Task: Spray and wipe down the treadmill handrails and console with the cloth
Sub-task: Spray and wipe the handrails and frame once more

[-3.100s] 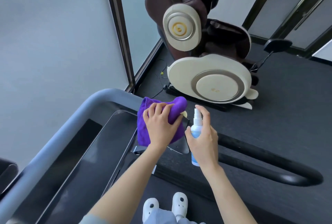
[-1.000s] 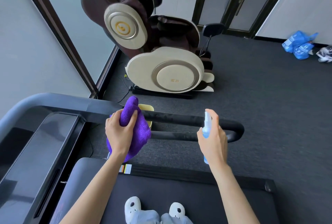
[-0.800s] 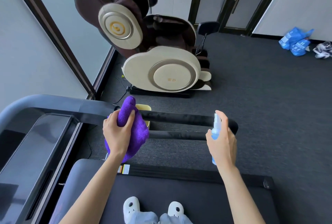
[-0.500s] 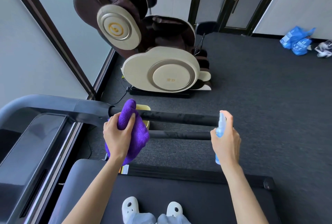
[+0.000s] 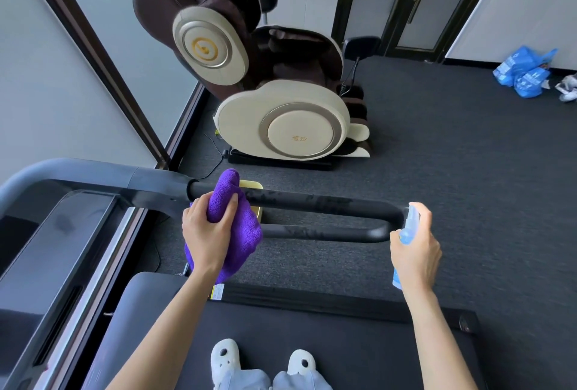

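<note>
Head view is looking down on a black looped handrail (image 5: 312, 202) that is running from 9 o'clock to 3 o'clock across the middle, its closed bend ending at 3 o'clock. Beyond it, toward 12 o'clock, open dark carpet (image 5: 452, 155) is lying, with a massage chair (image 5: 281, 121) standing near the rail's inner end and blue bags (image 5: 521, 72) well apart at 2 o'clock. The console (image 5: 62, 249) is sitting at 8 o'clock. The rail surface is looking matte with faint grey streaks. The left hand (image 5: 207, 233) is gripping a bunched purple cloth (image 5: 234, 224) and pressing it on the rail at its 9 o'clock end. The right hand (image 5: 415, 252) is holding a small blue spray bottle (image 5: 409, 227) upright just beside the bend, the forefinger resting on its top.
</note>
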### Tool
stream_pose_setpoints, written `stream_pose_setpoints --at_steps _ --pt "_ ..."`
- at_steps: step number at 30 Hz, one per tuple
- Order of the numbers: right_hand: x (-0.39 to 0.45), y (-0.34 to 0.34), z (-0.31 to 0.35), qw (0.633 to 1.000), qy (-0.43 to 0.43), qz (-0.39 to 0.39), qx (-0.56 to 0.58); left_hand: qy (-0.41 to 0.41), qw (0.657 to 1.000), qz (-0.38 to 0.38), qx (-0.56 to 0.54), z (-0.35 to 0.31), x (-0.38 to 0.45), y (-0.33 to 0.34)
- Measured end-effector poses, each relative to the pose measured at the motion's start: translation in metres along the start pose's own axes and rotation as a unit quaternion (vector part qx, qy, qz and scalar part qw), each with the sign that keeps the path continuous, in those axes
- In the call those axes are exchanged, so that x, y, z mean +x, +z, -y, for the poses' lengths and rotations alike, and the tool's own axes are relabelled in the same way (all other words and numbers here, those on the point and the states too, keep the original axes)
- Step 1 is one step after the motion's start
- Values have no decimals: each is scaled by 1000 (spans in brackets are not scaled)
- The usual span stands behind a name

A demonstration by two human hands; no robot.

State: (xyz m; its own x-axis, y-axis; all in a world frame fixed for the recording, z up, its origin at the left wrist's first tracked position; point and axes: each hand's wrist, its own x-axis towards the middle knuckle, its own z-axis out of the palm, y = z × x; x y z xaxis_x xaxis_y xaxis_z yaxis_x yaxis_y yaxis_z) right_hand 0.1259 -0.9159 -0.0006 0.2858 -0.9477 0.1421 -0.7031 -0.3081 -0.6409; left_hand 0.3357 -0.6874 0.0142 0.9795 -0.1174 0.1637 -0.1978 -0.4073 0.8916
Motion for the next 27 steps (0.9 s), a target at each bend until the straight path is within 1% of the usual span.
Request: stream_pose_setpoints --at_steps 2,5,10,13,15,16,18,19,21,23,25,27 --pt "1 2 4 1000 -14 -2 14 0 1000 -7 -2 2 -1 -2" --pt "2 2 13 999 -24 23 37 -15 1000 -23 -7 7 -1 -9" --pt "4 4 34 990 -94 67 81 -55 993 -105 0 17 8 -29" --pt "7 10 48 980 -141 93 101 -35 989 -142 15 14 23 -30" --pt "8 15 57 974 -173 100 106 -13 987 -153 40 7 38 -20" --pt "8 17 62 971 -185 105 112 -5 988 -146 50 4 46 -13" --pt "7 22 70 963 -203 119 133 9 992 -99 76 7 60 5" --pt "7 25 74 959 -211 122 143 17 992 -62 105 11 66 13" --pt "8 31 81 955 -226 118 153 33 981 -3 193 24 73 27" --pt "9 36 85 951 -242 112 159 50 967 9 251 33 78 34" --pt "12 41 89 949 -247 108 161 72 959 -2 273 38 81 38" --pt "15 43 92 952 -239 107 159 109 951 11 290 39 81 42"
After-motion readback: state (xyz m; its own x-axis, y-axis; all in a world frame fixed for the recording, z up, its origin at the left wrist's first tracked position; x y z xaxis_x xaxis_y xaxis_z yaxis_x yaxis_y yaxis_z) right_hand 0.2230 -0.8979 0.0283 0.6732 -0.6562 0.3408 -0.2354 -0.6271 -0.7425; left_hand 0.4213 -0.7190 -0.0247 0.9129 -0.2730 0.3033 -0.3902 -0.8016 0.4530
